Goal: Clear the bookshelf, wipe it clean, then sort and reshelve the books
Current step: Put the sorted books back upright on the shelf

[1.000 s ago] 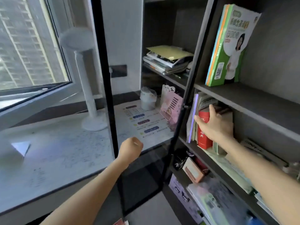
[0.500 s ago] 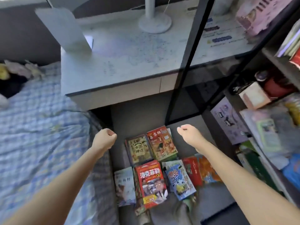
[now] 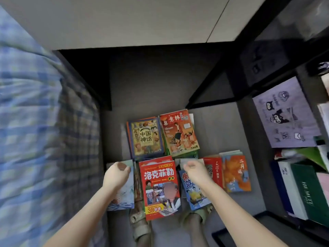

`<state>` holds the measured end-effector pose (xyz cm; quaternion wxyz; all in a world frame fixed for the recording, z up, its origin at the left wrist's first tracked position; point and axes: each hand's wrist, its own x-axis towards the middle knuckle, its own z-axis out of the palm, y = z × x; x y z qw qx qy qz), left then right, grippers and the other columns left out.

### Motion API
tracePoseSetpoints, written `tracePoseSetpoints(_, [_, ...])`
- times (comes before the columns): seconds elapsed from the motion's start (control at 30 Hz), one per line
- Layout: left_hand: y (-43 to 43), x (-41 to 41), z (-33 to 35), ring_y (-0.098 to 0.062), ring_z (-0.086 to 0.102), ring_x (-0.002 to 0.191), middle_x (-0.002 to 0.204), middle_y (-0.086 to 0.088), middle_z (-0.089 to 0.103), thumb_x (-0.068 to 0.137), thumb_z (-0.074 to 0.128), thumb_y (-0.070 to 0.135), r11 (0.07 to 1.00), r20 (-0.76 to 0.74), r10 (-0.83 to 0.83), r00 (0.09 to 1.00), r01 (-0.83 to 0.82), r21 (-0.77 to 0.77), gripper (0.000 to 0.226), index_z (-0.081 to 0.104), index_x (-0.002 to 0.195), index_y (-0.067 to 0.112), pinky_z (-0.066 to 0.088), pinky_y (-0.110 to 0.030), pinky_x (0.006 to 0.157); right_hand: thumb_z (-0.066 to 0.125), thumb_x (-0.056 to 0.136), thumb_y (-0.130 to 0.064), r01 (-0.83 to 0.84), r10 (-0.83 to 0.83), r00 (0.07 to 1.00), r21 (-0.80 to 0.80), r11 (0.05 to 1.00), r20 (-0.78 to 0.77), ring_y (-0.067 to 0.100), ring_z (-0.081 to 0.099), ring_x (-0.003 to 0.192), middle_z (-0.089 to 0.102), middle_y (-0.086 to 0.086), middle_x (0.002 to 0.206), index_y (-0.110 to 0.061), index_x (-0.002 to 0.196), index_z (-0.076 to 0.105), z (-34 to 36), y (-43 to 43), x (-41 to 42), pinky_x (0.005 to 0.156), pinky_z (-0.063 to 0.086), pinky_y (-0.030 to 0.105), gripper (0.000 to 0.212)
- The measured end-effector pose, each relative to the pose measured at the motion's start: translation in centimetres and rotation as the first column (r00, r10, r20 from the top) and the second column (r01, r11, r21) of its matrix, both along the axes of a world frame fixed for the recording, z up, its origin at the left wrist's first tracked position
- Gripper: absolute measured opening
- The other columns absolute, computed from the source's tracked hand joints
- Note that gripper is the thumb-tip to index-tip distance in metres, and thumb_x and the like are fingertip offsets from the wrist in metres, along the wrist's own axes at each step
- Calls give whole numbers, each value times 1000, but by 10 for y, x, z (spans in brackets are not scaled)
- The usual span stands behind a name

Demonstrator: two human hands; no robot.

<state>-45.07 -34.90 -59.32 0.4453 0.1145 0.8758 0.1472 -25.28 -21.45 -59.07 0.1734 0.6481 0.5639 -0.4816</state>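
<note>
Several books lie face up on the grey floor: a yellow book (image 3: 146, 138), an orange-red magazine (image 3: 179, 132), a big red book (image 3: 159, 186), a blue book (image 3: 195, 198), a pale blue book (image 3: 125, 195), a small red book (image 3: 213, 168) and an orange book (image 3: 235, 172). My left hand (image 3: 116, 175) hovers as a fist above the pale blue book and holds nothing. My right hand (image 3: 195, 172) is curled the same way above the blue book, also holding nothing. The bookshelf (image 3: 249, 122) stands at the right.
A bed with a blue plaid cover (image 3: 35, 122) fills the left side. The desk front (image 3: 124, 20) spans the top. A purple cartoon sheet (image 3: 284, 113) and upright books (image 3: 302, 189) sit low in the shelf. My sandalled feet (image 3: 140, 227) stand just behind the books.
My right hand has left the red book on the shelf. The view has swung down to the floor, and both fists have come down over the near row of books.
</note>
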Motion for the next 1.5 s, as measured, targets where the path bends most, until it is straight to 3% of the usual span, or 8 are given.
tracePoseSetpoints(0.27, [64,41,-111,-28,61,108,116,-12,66,95,56,23,995,40,62,997,-65,72,31,61,119,4,47,-33,89,60,93,-26,150,-153,987,56,987,44,31,57,115,60,17,128,0,126,55,-124,55,50,95,45,37,42])
tracePoseSetpoints(0.53, [168,78,-252,-26,58,91,120,-14,62,99,50,25,999,43,30,999,-31,18,40,51,132,4,41,-29,69,69,86,-37,222,-224,975,95,970,7,29,60,91,61,17,97,-2,104,61,-258,128,71,81,45,37,41])
tracePoseSetpoints(0.67, [183,88,-307,-33,62,78,91,-22,64,98,53,32,992,151,113,982,-104,-65,39,58,103,-6,27,-26,48,70,81,-51,287,-287,958,32,957,-11,24,55,107,57,4,119,-2,125,52,-317,151,76,81,37,27,69])
tracePoseSetpoints(0.77, [188,96,-336,-43,55,114,125,-31,56,95,56,33,983,184,185,965,-180,-46,55,52,124,-13,32,-29,50,74,73,-54,334,-339,938,-87,939,-66,20,65,98,69,8,113,-5,116,61,-355,165,82,73,46,27,67])
tracePoseSetpoints(0.93, [187,102,-363,-15,45,54,72,-6,56,93,56,44,966,173,258,950,-259,-17,44,43,65,13,31,-25,44,72,66,-59,344,-415,889,-316,884,-193,23,64,104,71,7,110,-17,103,68,-384,178,82,104,40,42,56])
tracePoseSetpoints(1.1, [185,100,-371,-14,48,53,65,-1,55,94,56,40,988,107,155,982,-155,-7,42,48,63,14,33,-23,41,68,80,-44,350,-467,839,-381,856,-279,22,70,85,76,5,86,-18,89,70,-389,183,82,101,44,42,27])
tracePoseSetpoints(1.37, [192,96,-372,-27,61,76,86,-11,63,93,61,29,985,115,173,978,-174,4,27,57,82,4,50,-32,61,89,26,-63,351,-475,848,-423,835,-233,30,58,116,74,6,102,-18,98,74,-395,191,88,114,24,53,86])
tracePoseSetpoints(1.5, [195,92,-372,-30,67,84,90,-12,66,91,64,25,976,147,214,966,-216,-4,27,53,71,11,58,-38,71,80,55,-54,302,-430,867,-423,854,-250,29,64,107,75,6,97,-15,96,71,-389,194,84,109,32,51,56])
